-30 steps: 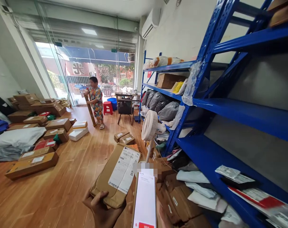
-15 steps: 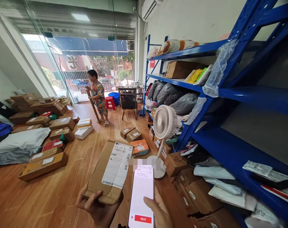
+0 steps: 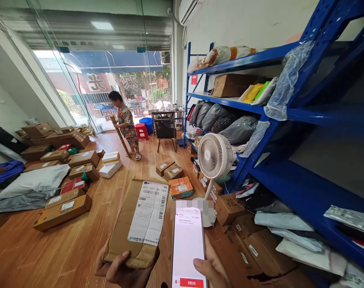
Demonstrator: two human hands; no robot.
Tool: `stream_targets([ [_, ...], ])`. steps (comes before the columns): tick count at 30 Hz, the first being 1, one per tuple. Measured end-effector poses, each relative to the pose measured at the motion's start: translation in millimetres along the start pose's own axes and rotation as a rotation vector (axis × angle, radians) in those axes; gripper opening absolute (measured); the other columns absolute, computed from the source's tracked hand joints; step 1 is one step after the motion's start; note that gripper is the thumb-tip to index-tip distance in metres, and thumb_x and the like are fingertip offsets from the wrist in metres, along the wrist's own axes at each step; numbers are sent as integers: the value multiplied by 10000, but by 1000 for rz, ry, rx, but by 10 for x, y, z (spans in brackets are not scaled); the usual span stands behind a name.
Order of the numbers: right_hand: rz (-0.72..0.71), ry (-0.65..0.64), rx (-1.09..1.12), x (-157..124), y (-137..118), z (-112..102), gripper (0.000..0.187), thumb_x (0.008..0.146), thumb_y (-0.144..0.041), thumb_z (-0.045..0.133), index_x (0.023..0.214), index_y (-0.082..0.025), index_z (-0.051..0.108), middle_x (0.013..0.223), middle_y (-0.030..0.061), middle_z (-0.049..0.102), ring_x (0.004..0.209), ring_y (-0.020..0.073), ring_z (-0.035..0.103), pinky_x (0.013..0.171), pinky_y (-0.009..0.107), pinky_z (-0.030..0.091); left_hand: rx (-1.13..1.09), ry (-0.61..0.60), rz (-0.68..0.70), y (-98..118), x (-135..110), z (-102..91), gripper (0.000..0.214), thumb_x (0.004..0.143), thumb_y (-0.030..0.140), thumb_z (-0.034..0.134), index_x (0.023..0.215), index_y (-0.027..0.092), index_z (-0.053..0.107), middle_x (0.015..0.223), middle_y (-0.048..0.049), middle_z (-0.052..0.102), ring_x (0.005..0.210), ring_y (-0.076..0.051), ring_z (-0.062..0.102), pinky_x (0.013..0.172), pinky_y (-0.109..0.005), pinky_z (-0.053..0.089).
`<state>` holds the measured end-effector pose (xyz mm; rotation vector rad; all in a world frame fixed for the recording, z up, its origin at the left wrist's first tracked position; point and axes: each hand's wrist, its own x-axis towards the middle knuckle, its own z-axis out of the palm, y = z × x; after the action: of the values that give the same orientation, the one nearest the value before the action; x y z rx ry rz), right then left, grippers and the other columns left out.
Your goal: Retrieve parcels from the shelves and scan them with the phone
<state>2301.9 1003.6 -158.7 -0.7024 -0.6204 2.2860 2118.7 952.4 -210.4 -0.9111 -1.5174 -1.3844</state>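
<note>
A brown cardboard box [image 3: 125,224] with a white shipping label [image 3: 149,212] tilts up toward me at the lower centre. My left hand [image 3: 117,268] grips its lower edge, thumb on the front and the other fingers partly hidden behind. Just right of it, my right hand [image 3: 213,264] is closed around a smartphone [image 3: 188,240], with the thumb over the right side of its lit screen. The screen is white with a few text lines at the top and a red button at the bottom. Box and phone are apart.
Parcels [image 3: 65,208] cover the floor at left. A white fan [image 3: 215,156] stands ahead right, beside an orange parcel [image 3: 181,188]. Blue shelving [image 3: 278,114] with packages runs along the right. Near the glass front, a person [image 3: 126,124] holds a long brown pole-like package [image 3: 120,138].
My view has turned slightly left, shifting the room rightward. The phone sits a bit farther right of the box. The person's raised hand has come down toward the long package.
</note>
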Motion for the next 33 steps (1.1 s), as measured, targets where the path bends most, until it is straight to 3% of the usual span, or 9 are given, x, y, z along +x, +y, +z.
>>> stream_targets([
  [5, 7, 39, -7, -17, -22, 1, 1041, 612, -319, 827, 1476, -261, 250, 1035, 96, 742, 877, 307, 717, 760, 428, 578, -14, 115, 0, 52, 97, 45, 670, 450, 430, 824, 865, 262, 326, 1188, -67, 306, 931, -215, 515, 833, -488, 458],
  [9, 10, 45, -6, -33, -36, 26, 1087, 572, -336, 851, 1477, -239, 256, 983, 92, 751, 883, 316, 715, 762, 430, 581, 9, 90, 119, -173, 17, -12, 581, 493, 451, 824, 775, 237, 363, 1049, -32, 394, 783, -156, 490, 738, -398, 458],
  [13, 17, 45, -2, -71, -51, 39, 1067, 587, -329, 843, 1476, -238, 261, 1034, 99, 741, 885, 306, 714, 765, 415, 580, -11, 91, 166, -381, -79, -75, 607, 439, 441, 858, 729, 234, 367, 867, 3, 401, 726, -161, 465, 715, -405, 446],
  [16, 21, 46, -9, -94, -45, 24, 1044, 600, -324, 834, 1474, -257, 266, 1050, 95, 738, 869, 298, 717, 761, 410, 578, -17, 76, 208, -456, -105, -105, 535, 509, 466, 827, 713, 230, 392, 770, 17, 390, 729, -188, 500, 648, -367, 429],
  [21, -3, 14, -12, -94, -4, 8, 984, 615, -327, 824, 1452, -280, 310, 1025, 81, 744, 830, 283, 722, 757, 396, 567, -58, 82, 243, -491, -90, -130, 486, 577, 485, 769, 760, 236, 394, 1003, -52, 458, 915, -252, 537, 695, -406, 455],
  [26, -45, -17, -10, -63, 40, 39, 950, 605, -294, 819, 1417, -222, 330, 947, 63, 757, 750, 235, 722, 665, 298, 540, 9, 148, 287, -457, -5, 25, 539, 555, 504, 735, 832, 255, 345, 1011, -50, 401, 845, -242, 524, 753, -457, 451],
  [30, -34, -20, -24, -55, 59, 72, 960, 608, -300, 810, 1419, -211, 305, 918, 50, 760, 702, 211, 718, 618, 262, 513, 40, 256, 163, -329, -32, 102, 659, 483, 516, 745, 895, 271, 293, 1003, -71, 339, 1039, -364, 422, 834, -556, 410],
  [31, -35, -16, -24, -55, 62, 81, 966, 604, -301, 813, 1420, -211, 304, 926, 50, 761, 699, 204, 716, 620, 260, 514, 46, 230, 99, -287, -56, 74, 670, 474, 518, 745, 901, 271, 290, 1008, -77, 327, 1073, -388, 387, 850, -578, 394],
  [33, -33, -11, -24, -58, 68, 99, 964, 591, -295, 825, 1411, -208, 326, 956, 55, 761, 701, 195, 715, 616, 253, 512, 46, 52, -91, -214, -96, -22, 671, 483, 521, 741, 916, 272, 293, 1025, -84, 314, 1122, -415, 339, 886, -609, 367],
])
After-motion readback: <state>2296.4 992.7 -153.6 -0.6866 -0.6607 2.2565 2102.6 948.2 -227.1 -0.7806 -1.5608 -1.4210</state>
